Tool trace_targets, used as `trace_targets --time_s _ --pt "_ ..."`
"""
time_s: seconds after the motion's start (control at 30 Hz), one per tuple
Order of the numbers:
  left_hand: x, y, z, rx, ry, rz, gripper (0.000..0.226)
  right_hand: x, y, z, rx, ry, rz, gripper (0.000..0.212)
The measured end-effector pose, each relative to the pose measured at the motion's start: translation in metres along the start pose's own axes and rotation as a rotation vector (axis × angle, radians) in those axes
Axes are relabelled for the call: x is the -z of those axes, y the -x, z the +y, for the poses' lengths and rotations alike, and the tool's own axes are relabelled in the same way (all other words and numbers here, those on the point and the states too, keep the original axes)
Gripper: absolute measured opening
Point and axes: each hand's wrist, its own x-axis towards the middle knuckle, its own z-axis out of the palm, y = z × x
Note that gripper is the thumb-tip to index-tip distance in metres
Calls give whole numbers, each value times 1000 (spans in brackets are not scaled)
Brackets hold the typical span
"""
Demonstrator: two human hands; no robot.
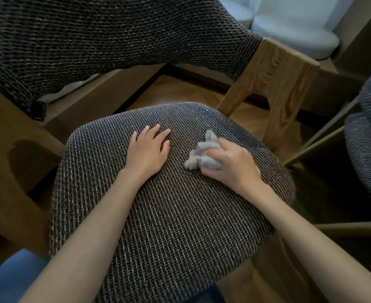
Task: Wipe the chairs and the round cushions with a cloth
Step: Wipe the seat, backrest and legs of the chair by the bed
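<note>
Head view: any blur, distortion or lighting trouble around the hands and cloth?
Head view: wide-angle bending curves the backrest and wooden frame; the right hand and cloth look slightly smeared, the left hand on the seat sharp; light is dim, brightest on the pale cushions top right, with deep shadow beside the seat.

no readable text, labels or signs

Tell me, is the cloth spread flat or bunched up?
Bunched up: the cloth sits as a crumpled wad under the right hand, which grips it against the seat.
</note>
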Motion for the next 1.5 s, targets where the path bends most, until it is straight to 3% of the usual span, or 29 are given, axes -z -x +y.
trace_targets --time_s 0.3,0.57,0.83,1.03,1.3,1.5 --pt "1 -8 -22 129 -18 86 46 -97 -150 33 -78 31 -81 30" --pt "-2 -13 -19 157 -52 104 47 -133 -202 33 -131 71 -104 34" --pt "-2 -10 -17 159 -61 53 49 -83 -138 17 -33 13 -133 36" --pt "2 -5 -8 167 -96 -14 51 -11 -44 1 -68 49 -217 33" --pt "-4 28 29 116 -106 -188 56 35 52 -27 -116 95 -80 17" --pt "-11 58 39 46 -126 -173 56 38 73 -24 -70 108 50 18"
